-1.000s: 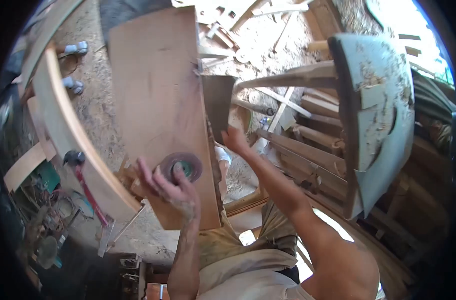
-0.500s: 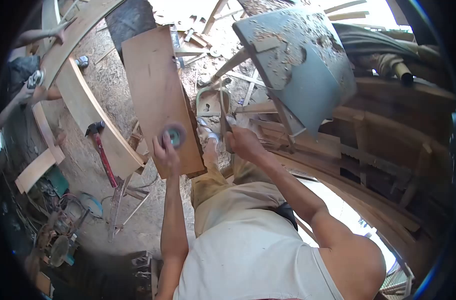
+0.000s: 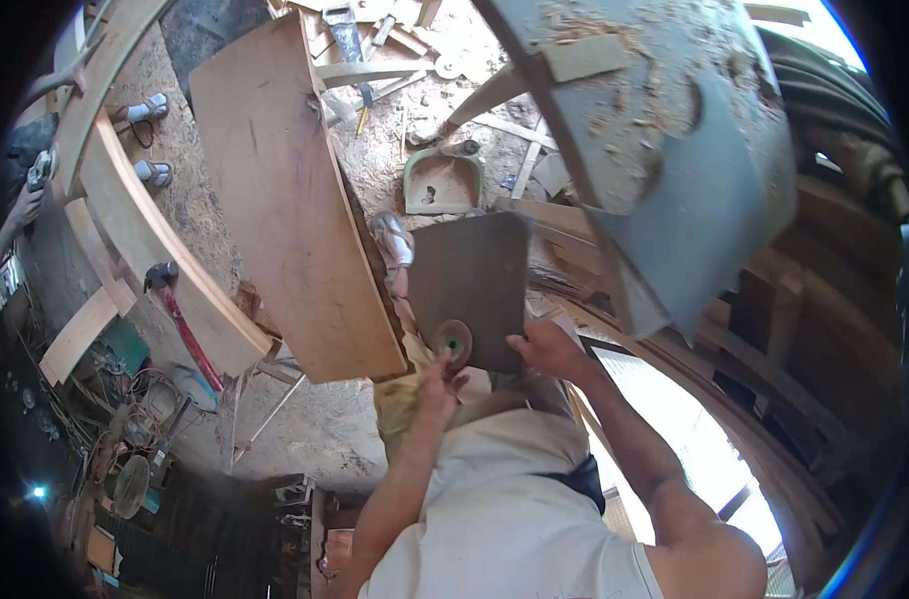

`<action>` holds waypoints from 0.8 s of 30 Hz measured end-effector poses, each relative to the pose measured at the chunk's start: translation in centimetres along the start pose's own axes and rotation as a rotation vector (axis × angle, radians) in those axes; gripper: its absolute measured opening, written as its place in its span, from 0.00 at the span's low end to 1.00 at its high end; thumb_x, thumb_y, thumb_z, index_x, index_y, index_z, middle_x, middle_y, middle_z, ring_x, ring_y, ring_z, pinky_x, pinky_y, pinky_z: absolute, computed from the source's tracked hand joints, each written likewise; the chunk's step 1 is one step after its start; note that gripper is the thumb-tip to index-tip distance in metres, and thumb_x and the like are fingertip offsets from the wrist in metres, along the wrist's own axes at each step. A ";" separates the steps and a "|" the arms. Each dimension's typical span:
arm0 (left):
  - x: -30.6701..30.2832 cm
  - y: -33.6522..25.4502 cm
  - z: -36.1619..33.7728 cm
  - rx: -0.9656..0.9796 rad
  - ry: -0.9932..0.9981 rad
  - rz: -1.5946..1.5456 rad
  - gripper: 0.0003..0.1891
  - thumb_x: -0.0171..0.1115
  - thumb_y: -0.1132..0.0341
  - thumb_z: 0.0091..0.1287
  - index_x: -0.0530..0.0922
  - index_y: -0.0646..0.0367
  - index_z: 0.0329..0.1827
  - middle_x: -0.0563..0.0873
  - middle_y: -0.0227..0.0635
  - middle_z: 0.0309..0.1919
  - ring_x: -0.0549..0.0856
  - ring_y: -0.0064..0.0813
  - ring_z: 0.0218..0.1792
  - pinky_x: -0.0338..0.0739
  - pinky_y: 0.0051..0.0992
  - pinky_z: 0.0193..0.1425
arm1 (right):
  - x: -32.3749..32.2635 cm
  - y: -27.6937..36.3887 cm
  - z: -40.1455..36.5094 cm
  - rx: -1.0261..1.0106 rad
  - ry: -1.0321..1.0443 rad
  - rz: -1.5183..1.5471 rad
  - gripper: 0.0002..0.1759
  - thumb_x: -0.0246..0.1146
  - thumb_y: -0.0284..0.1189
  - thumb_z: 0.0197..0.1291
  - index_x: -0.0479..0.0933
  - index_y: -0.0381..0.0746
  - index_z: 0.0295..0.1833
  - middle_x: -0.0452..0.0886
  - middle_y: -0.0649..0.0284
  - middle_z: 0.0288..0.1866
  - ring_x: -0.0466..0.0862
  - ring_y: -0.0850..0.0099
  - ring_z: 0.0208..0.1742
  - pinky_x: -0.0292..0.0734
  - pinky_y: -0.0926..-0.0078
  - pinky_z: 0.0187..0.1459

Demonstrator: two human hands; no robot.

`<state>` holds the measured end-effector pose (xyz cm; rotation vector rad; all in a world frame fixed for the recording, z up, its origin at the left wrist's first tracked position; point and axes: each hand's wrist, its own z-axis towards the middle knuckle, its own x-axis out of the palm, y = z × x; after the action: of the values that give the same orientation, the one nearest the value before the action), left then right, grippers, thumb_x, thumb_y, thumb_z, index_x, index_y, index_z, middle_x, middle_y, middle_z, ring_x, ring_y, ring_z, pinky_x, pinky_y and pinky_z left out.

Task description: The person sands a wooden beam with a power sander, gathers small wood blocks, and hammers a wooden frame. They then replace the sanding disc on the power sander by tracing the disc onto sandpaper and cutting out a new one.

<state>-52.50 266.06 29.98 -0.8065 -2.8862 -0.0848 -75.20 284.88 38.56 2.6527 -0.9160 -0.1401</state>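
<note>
My right hand (image 3: 552, 351) grips the lower right edge of a dark grey rectangular sheet (image 3: 474, 270), its thumb lying over the face. The sheet's broad side faces up, in front of my lap. My left hand (image 3: 437, 392) is closed on a small round disc (image 3: 454, 343) with a brownish ring and a green centre. The disc overlaps the sheet's lower left corner in this view. Left of the sheet lies a long wide wooden board (image 3: 280, 200), its near end close to my knee.
A red-handled hammer (image 3: 183, 324) lies across a curved wooden piece (image 3: 165, 250) at left. Ahead are a dustpan (image 3: 407, 190) and a handsaw (image 3: 345, 40). A grey surface strewn with shavings (image 3: 674, 100) rises at right. At far left another person's hand (image 3: 23, 205) holds a tool.
The dark sheet has turned from nearly edge-on to face-up. My left hand has brought the disc from over the board rightward to the sheet. The view has shifted.
</note>
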 end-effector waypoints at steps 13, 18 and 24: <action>-1.0 -1.0 6.9 -0.018 -0.206 0.260 0.13 0.75 0.58 0.72 0.89 0.59 0.44 0.87 0.25 0.36 0.83 0.17 0.33 0.79 0.21 0.42 | 2.4 13.6 28.8 -0.321 -0.286 -0.616 0.12 0.58 0.27 0.66 0.84 0.32 0.39 0.88 0.40 0.37 0.90 0.40 0.41 0.86 0.42 0.44; -3.5 -2.1 8.3 0.006 -0.160 0.340 0.14 0.71 0.59 0.73 0.87 0.63 0.48 0.89 0.29 0.39 0.87 0.21 0.39 0.83 0.24 0.47 | 5.5 15.7 59.0 -0.427 -0.272 -0.449 0.17 0.57 0.31 0.65 0.87 0.35 0.50 0.87 0.37 0.47 0.89 0.41 0.51 0.85 0.43 0.52; -3.1 -5.7 8.4 -0.008 -0.275 0.685 0.11 0.70 0.62 0.72 0.89 0.61 0.48 0.90 0.35 0.47 0.87 0.25 0.48 0.81 0.28 0.58 | 9.5 20.0 75.9 -0.580 -0.725 -0.446 0.18 0.61 0.29 0.65 0.79 0.32 0.57 0.85 0.41 0.51 0.86 0.44 0.55 0.85 0.48 0.55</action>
<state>-53.88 260.41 21.13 -1.8737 -2.6522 0.0980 -94.40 243.34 -25.89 2.1877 -0.3346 -1.3140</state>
